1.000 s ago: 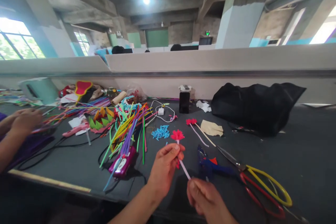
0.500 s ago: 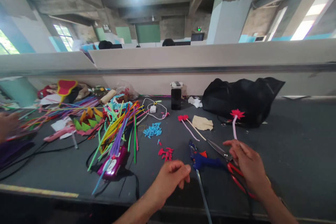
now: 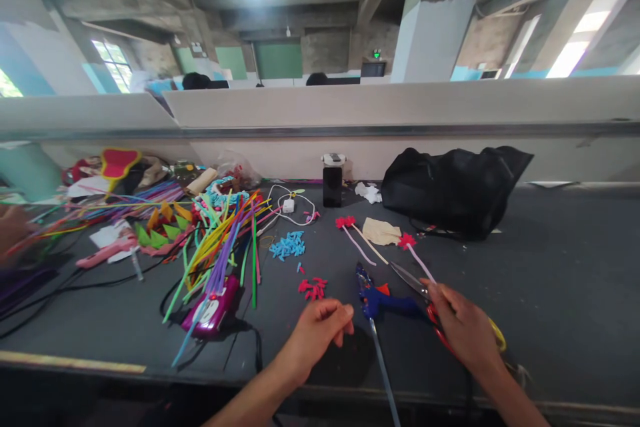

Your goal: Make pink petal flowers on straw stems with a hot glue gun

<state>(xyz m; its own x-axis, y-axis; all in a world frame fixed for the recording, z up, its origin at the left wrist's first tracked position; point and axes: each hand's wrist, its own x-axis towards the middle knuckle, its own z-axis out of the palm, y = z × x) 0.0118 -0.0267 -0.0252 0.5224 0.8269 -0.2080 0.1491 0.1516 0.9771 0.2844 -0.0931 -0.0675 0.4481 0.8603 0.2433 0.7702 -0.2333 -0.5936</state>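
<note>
My right hand (image 3: 463, 323) is closed on the stem of a pipe-cleaner flower (image 3: 417, 255) with a red-pink head, which leans to the left. Beneath that hand lie scissors (image 3: 436, 320) with red handles, blades pointing away to the left. A blue glue gun (image 3: 390, 303) with a clear glue stick rests between my hands. My left hand (image 3: 323, 330) hovers over the table's front, fingers curled and thumb pressed in; what they hold, if anything, is hidden. Just beyond it is a small pile of red pipe-cleaner pieces (image 3: 313, 289). Two similar flowers (image 3: 346, 221) lie farther back.
Blue pipe-cleaner pieces (image 3: 288, 246) lie left of centre. A bundle of coloured pipe cleaners (image 3: 220, 260) rests by a purple device (image 3: 214, 307). A phone (image 3: 333, 185) stands near the partition, with a black bag (image 3: 450, 190) to its right. Another person's hand (image 3: 13, 230) is blurred at far left.
My right hand has moved slightly left and lower, and the flower in it has tipped from upright to leaning left. My left hand stays nearly in place.
</note>
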